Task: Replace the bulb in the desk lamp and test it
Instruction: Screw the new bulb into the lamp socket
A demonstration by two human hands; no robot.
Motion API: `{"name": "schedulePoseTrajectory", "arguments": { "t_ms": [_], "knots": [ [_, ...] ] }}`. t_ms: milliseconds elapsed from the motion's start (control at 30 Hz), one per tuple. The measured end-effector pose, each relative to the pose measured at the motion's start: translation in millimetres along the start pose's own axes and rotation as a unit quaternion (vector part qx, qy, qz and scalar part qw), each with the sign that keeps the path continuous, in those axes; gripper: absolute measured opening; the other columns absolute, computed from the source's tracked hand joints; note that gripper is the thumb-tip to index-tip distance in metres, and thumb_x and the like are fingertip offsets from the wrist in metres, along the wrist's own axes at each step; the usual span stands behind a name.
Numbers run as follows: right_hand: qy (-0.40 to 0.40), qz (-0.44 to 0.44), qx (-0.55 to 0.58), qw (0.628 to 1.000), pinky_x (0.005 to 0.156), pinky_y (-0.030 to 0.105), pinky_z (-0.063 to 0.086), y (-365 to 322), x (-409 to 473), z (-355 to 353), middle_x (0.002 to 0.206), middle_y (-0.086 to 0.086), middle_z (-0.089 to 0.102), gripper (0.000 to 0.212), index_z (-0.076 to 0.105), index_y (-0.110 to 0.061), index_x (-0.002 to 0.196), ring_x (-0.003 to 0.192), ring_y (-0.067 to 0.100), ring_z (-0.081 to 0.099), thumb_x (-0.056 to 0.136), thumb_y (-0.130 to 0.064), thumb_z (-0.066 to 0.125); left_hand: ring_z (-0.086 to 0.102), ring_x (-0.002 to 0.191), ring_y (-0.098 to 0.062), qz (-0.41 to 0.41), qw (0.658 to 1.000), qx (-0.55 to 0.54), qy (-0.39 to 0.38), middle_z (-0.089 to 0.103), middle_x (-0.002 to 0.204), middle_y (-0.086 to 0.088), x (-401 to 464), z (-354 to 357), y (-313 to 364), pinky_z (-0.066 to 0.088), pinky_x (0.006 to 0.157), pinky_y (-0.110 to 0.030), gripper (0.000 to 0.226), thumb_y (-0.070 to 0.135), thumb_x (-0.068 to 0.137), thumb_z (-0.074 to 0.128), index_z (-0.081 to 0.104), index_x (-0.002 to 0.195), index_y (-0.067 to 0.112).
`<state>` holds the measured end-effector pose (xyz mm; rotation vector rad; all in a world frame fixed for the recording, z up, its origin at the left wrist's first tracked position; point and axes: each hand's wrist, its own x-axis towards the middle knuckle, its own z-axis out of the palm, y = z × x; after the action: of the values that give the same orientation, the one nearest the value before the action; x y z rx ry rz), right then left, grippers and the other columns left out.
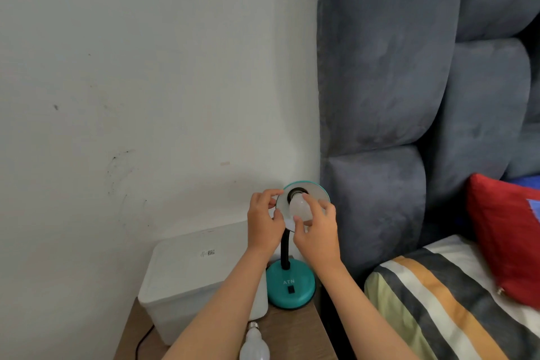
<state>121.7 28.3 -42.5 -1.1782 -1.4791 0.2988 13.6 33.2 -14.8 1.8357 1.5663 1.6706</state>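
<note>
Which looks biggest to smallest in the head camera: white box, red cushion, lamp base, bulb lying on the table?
1. white box
2. red cushion, cut off by the frame edge
3. lamp base
4. bulb lying on the table, nearest the camera and partly cropped

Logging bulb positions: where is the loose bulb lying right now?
The spare bulb lies on the wooden table at the bottom edge, just front-left of the teal lamp base.

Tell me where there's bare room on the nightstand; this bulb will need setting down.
Little: a wood strip right of the spare bulb, in front of the lamp base. The white box crowds the left.
</note>
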Motion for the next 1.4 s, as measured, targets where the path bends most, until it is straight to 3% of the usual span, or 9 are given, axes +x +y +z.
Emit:
{"name": "schedulePoseTrajectory", "arguments": {
  "t_ms": [133, 300, 467, 600, 700, 833, 967, 1100, 1400],
  "knots": [
    [0.034, 0.089, 0.01, 0.995, 0.063, 0.018, 0.041, 0.3, 7.0, -2.4, 0.106, 0.013, 0.059, 0.046, 0.048, -0.011, 0.119, 0.076, 0.021, 0.061, 0.082, -0.032, 0.067, 0.052, 0.09, -0.012, 0.002, 1.0, -0.004, -0.004, 0.049, 0.098, -0.003, -0.6, 0.9, 1.3, 0.039, 0.076, -0.001, 0.043, -0.011, 0.079, 0.049, 0.06, 0.105, 0.022],
    [-0.002, 0.011, -0.013, 1.0, 0.076, 0.032, 0.056, -3.1, 3.8, -1.6, 0.127, 0.012, 0.038, 0.049, 0.046, -0.018, 0.13, 0.089, 0.022, 0.058, 0.084, -0.02, 0.064, 0.053, 0.09, -0.013, 0.002, 1.0, -0.007, 0.002, 0.049, 0.097, -0.002, -1.1, 0.8, 0.8, 0.039, 0.076, -0.001, 0.044, -0.011, 0.079, 0.05, 0.06, 0.105, 0.023],
    [-0.01, 0.035, -0.011, 0.999, 0.068, 0.011, 0.043, 0.9, 7.9, -7.0, 0.115, 0.012, 0.052, 0.049, 0.051, -0.019, 0.127, 0.078, 0.022, 0.063, 0.082, -0.019, 0.067, 0.053, 0.09, -0.014, 0.002, 1.0, -0.004, -0.001, 0.049, 0.098, -0.002, -0.4, 1.0, -0.2, 0.038, 0.077, 0.0, 0.043, -0.011, 0.079, 0.05, 0.06, 0.105, 0.022],
    [-0.011, 0.052, -0.052, 0.997, 0.077, 0.029, 0.048, -4.4, 9.8, -6.3, 0.122, 0.016, 0.056, 0.05, 0.045, -0.013, 0.128, 0.1, 0.031, 0.06, 0.084, -0.026, 0.064, 0.052, 0.091, -0.014, -0.001, 1.0, -0.008, -0.001, 0.048, 0.097, -0.001, -0.4, 2.9, 2.3, 0.038, 0.076, 0.0, 0.043, -0.011, 0.08, 0.049, 0.06, 0.106, 0.021],
    [-0.018, 0.037, -0.053, 0.998, 0.079, 0.04, 0.055, -5.5, 6.9, -4.9, 0.13, 0.015, 0.043, 0.052, 0.042, -0.012, 0.129, 0.095, 0.034, 0.062, 0.084, -0.023, 0.064, 0.053, 0.091, -0.014, 0.001, 1.0, -0.009, 0.001, 0.048, 0.096, 0.0, -0.9, 3.3, 3.0, 0.039, 0.077, -0.001, 0.043, -0.012, 0.079, 0.049, 0.061, 0.105, 0.021],
    [-0.043, -0.003, -0.071, 0.997, 0.079, 0.034, 0.054, 0.0, 7.8, -5.9, 0.13, 0.012, 0.042, 0.055, 0.043, -0.024, 0.133, 0.09, 0.029, 0.062, 0.083, -0.02, 0.066, 0.052, 0.09, -0.012, -0.001, 1.0, -0.011, 0.002, 0.048, 0.096, 0.0, -2.3, 0.5, 2.4, 0.039, 0.077, -0.001, 0.045, -0.012, 0.08, 0.05, 0.06, 0.105, 0.024],
    [-0.024, 0.036, -0.056, 0.998, 0.076, 0.024, 0.044, -3.3, 10.1, -6.4, 0.123, 0.014, 0.052, 0.052, 0.046, -0.02, 0.132, 0.095, 0.029, 0.062, 0.084, -0.024, 0.065, 0.053, 0.091, -0.013, -0.001, 1.0, -0.007, -0.001, 0.05, 0.098, -0.001, -1.6, 0.2, 2.4, 0.042, 0.076, -0.007, 0.044, -0.011, 0.079, 0.05, 0.06, 0.104, 0.024],
    [-0.019, 0.053, -0.065, 0.996, 0.083, 0.031, 0.047, -8.5, 10.5, -5.3, 0.126, 0.017, 0.054, 0.054, 0.046, -0.015, 0.132, 0.108, 0.032, 0.057, 0.084, -0.029, 0.065, 0.053, 0.09, -0.013, -0.001, 1.0, -0.007, -0.001, 0.049, 0.097, -0.001, -1.6, -0.9, 2.4, 0.042, 0.076, -0.01, 0.044, -0.011, 0.079, 0.05, 0.06, 0.103, 0.025],
    [-0.032, 0.041, -0.029, 0.998, 0.081, 0.025, 0.045, -2.0, 12.0, -6.9, 0.125, 0.016, 0.051, 0.052, 0.047, -0.016, 0.131, 0.095, 0.03, 0.061, 0.083, -0.026, 0.066, 0.054, 0.093, -0.016, -0.005, 1.0, -0.002, -0.024, 0.05, 0.1, -0.004, 0.2, -4.8, 2.6, 0.045, 0.083, -0.018, 0.042, -0.009, 0.082, 0.049, 0.059, 0.108, 0.022]
  ]
}}
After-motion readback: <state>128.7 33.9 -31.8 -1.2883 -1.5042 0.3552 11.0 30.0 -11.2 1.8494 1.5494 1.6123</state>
